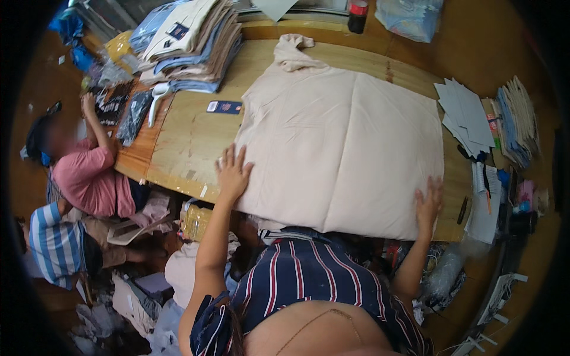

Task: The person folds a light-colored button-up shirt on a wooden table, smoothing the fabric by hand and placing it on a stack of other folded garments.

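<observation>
While touching pale pink garment [344,148] laid flat on bench [185,145], has left hand [233,178] at its left edge, right hand [428,206] near its right-front corner, with fingers [232,159] spread, clamped on nothing, probably to steady without creasing.

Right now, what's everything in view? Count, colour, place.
garment: 1, pale pink, table
table: 1, yellow-brown, centre
tag: 1, dark blue, left of garment
clothes stack: 1, mixed, far left
tool: 1, white, beside clothes stack
cards: several, white, right
papers: several, white, nearer right
cloths: several, beige and blue, far right
bottle: 1, dark, top
bag: 1, translucent, top right
co-workers: 2, pink and striped tops, left
clutter: uncountable, mixed, floor
left hand: 1, bare, garment's left edge
right hand: 1, bare, garment's right edge
</observation>
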